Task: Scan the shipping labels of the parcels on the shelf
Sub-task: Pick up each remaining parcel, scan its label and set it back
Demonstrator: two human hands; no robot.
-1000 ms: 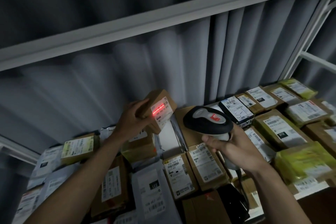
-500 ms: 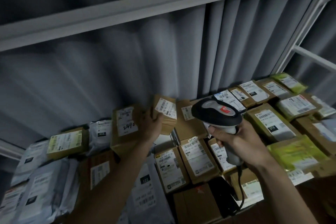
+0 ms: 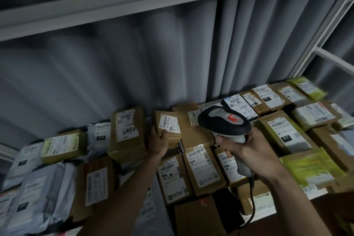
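Grey curtain (image 3: pixel 134 67) backs one crowded shelf where the left hand (image 3: pixel 159 142) grips one small labelled cardboard parcel (image 3: pixel 168 126) among many others, while the right hand (image 3: pixel 247 153) clasps one barcode scanner (image 3: pixel 224 122).

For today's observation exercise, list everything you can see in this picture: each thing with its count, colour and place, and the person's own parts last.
Small box: one, brown with white label, back row centre, held by the left hand.
Scanner: one, black and grey with red sticker, centre right, in the right hand.
Marked box: one, brown, handwritten number on its label, left of the small box.
Other boxes: many, brown with white labels, across the shelf.
Mailer bags: several, grey, left side.
Green parcels: a few, yellow-green, right side.
Curtain: one, grey, behind the shelf.
Shelf frame: white, above and right.
Left hand: grips the small box.
Right hand: grips the scanner.
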